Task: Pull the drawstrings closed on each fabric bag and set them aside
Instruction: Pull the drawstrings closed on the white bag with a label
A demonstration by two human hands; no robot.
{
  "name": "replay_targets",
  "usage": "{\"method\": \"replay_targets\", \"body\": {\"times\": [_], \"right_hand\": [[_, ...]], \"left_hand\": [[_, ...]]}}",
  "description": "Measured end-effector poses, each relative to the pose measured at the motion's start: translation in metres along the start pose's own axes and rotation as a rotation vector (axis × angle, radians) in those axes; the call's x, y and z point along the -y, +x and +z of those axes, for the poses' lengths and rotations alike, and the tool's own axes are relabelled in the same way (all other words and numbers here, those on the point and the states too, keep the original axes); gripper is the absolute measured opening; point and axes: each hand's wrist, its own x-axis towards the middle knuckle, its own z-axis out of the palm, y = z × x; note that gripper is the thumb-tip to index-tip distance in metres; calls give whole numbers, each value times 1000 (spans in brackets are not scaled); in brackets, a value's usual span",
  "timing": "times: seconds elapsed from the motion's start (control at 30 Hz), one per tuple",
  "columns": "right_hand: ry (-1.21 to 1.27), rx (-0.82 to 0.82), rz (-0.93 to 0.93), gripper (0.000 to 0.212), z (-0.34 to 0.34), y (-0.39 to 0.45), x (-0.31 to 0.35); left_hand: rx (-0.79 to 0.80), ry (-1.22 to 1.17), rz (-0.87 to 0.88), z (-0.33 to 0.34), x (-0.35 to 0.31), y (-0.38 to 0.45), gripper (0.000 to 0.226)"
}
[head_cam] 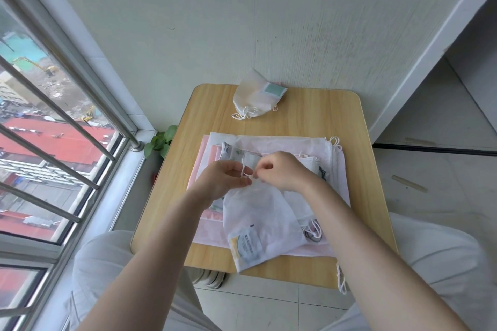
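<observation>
Both pinching drawstring [243, 170], left hand [228, 179] and right hand [279, 172] over white bag [258, 212]; risked cord slipping, mouth staying open.

On the small table [309, 113], at the far edge against the wall [242, 21]: a closed drawstring bag [251, 101], cords toward the near side. Nearer, across the table's middle: a stack of flat fabric bags [336, 169]. On top of the stack, toward the near edge: one drawstring pouch [258, 220], its mouth at the far end between left hand [223, 180] and right hand [282, 172]. Left of the table: a plant [161, 142], then the window [53, 129].
</observation>
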Motion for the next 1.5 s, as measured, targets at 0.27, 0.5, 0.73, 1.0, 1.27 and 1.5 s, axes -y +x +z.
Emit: {"method": "replay_targets", "body": {"times": [0.27, 0.5, 0.73, 1.0, 1.27, 1.5], "right_hand": [[415, 6, 47, 29, 15, 6, -2], [519, 49, 79, 14, 27, 14, -16], [576, 206, 156, 15, 21, 15, -15], [619, 233, 238, 6, 21, 14, -11], [632, 85, 265, 18, 16, 15, 0], [848, 29, 227, 33, 5, 8, -8]], "left_hand": [[-10, 147, 57, 3, 1, 0, 29], [-278, 383, 244, 9, 0, -4, 17], [-426, 400, 349, 20, 3, -9, 13], [-376, 165, 264, 16, 7, -11, 11], [-265, 42, 204, 20, 7, -14, 20], [-284, 45, 201, 22, 10, -14, 18]]}}
